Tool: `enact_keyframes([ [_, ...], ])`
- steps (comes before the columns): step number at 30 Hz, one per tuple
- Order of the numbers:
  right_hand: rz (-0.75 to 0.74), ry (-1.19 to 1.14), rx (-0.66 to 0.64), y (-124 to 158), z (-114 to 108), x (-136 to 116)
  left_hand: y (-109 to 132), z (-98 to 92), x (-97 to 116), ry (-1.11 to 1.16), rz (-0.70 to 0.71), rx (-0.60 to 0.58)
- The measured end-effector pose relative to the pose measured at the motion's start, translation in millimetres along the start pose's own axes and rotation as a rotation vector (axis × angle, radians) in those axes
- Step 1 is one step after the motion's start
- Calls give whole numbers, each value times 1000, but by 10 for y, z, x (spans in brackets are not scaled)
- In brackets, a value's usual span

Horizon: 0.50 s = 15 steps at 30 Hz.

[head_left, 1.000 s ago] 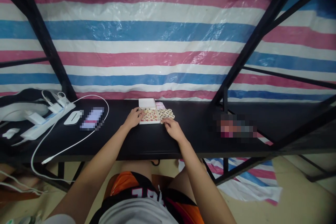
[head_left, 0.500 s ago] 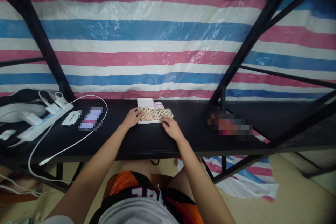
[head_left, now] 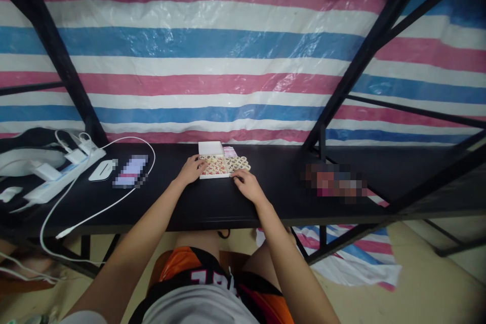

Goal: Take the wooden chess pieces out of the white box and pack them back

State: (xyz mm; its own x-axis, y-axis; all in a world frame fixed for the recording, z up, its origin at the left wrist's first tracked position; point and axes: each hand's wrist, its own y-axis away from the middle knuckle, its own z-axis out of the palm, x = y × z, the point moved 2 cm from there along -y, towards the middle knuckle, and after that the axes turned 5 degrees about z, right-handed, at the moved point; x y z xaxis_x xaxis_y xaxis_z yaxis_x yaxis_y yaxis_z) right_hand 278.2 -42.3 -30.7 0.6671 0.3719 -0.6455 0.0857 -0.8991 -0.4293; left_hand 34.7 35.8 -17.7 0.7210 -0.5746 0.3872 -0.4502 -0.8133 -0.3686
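An open white box (head_left: 214, 176) on the black table holds several rows of round xiangqi pieces (head_left: 214, 166) with red and dark characters. My left hand (head_left: 190, 169) lies at the box's left wall, its fingers stretched over the pieces at that side. By the front right corner of the box is my right hand (head_left: 246, 182), fingers slightly bent and apart, the tips close to the corner. Loose xiangqi pieces (head_left: 240, 163) with dark characters lie just beyond it, right of the box. The raised lid (head_left: 210, 148) stands at the back.
Pinkish paper (head_left: 230, 151) lies behind the loose pieces. To the left are a blurred-out phone (head_left: 131, 171), a white device (head_left: 102, 170), a power strip (head_left: 64, 177) and a white cable (head_left: 102, 210). A pixelated object (head_left: 336, 182) sits right, near the black metal frame (head_left: 341, 86).
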Motion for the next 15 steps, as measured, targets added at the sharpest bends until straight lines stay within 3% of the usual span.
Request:
enact_keyframes([
  [15,29,16,6,1,2,17,-21,32,-46,62,-2,-37],
])
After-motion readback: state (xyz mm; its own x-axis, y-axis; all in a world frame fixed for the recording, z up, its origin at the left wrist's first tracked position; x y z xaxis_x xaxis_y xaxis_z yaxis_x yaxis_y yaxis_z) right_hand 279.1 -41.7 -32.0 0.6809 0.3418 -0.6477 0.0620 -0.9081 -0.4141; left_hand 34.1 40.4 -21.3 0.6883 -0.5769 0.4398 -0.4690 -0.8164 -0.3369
